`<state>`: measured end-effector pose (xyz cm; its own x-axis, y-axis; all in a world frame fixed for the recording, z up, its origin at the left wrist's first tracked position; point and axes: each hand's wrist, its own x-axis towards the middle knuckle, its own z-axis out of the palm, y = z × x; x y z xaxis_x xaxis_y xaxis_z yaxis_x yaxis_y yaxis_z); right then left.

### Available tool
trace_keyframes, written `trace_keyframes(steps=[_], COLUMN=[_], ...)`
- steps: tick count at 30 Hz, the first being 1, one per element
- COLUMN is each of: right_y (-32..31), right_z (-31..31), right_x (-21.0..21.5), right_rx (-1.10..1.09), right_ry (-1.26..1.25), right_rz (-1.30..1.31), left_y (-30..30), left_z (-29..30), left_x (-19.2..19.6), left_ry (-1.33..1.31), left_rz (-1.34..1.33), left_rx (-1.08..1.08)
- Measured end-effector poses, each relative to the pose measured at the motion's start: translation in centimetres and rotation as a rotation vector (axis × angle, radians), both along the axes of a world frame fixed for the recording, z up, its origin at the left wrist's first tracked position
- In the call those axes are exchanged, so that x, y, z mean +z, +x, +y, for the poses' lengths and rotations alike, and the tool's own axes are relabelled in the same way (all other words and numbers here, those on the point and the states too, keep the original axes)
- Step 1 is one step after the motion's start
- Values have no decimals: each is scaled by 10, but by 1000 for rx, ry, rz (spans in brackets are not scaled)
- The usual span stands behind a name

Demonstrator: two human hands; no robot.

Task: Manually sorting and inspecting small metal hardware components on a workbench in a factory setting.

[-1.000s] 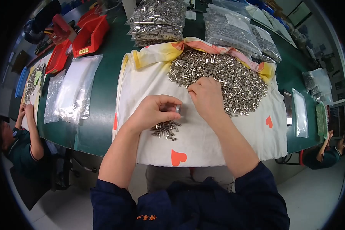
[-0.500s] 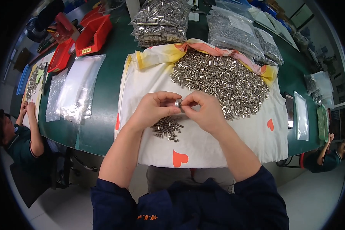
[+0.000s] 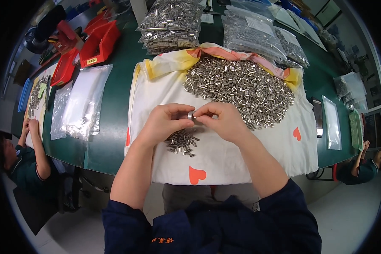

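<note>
Between the thumb and fingers of my left hand (image 3: 161, 122) is a small, shiny round metal ring (image 3: 190, 115), its edge toward me. My right hand (image 3: 224, 122) is closed in a pinch against the ring's right side; whether a smaller part sits in those fingertips is hidden. Just below my left hand lies a small pile of short metal cylinders (image 3: 182, 143). A much larger heap of similar cylinders (image 3: 241, 91) spreads beyond my right hand. Both piles rest on a white cloth (image 3: 228, 163) with red hearts and a yellow-pink rolled edge.
Clear bags of metal parts (image 3: 171, 25) are stacked at the back, with more bags (image 3: 252, 36) beside them. Red bins (image 3: 99, 44) and flat plastic bags (image 3: 86, 99) lie left on the green table (image 3: 122, 55). One person (image 3: 29, 156) works at left, another (image 3: 362, 169) at right.
The whole view has shifted slightly, so things appear a little further left. My hands stay together at the ring, and the right fingertips have moved a little against it.
</note>
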<state>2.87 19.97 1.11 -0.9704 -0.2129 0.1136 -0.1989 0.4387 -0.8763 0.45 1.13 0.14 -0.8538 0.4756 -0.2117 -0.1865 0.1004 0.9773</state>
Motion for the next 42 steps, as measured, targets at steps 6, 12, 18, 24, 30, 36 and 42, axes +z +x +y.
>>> trace_keyframes(steps=[6, 12, 18, 24, 30, 36, 42], right_y=[-3, -3, -2, -2, -1, -1, 0], right_z=[2, 1, -2, -1, -1, -4, -7], right_x=[-1, -8, -11, -4, -12, -7, -11], right_rx=[53, 60, 14, 55, 46, 49, 7], right_ry=[-128, -326, -286, -250, -227, -167, -148], right_rz=[-266, -374, -255, -294, -232, -136, -19], left_y=[-1, 1, 1, 3, 3, 2, -2], left_z=[-6, -4, -5, -4, -3, -10, -12], left_x=[-3, -1, -7, -2, -6, -14, -19], left_ry=[19, 97, 43, 62, 80, 83, 52], left_rz=[-27, -21, 8, -14, 10, 23, 79], left_rx=[-32, -1, 26, 43, 39, 51, 70])
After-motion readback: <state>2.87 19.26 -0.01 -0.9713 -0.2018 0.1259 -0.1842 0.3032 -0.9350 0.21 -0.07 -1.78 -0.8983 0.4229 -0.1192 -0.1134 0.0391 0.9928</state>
